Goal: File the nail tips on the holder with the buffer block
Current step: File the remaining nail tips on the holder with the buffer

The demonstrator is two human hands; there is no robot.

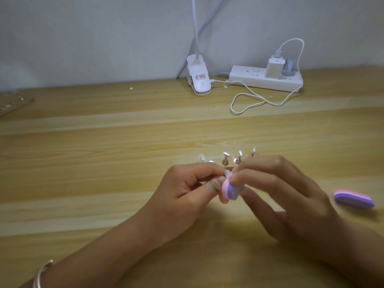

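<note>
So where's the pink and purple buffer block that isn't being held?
The spare pink and purple buffer block lies on the wooden table at the head view's right edge, just right of the right hand.

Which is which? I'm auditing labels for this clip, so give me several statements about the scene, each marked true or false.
The right hand holds a buffer block. True.
A second buffer block lies on the table. True.
The power strip has nothing plugged in. False: a white charger sits in it.
The left hand lies flat on the table. False: it pinches a nail tip at the held block.
</note>
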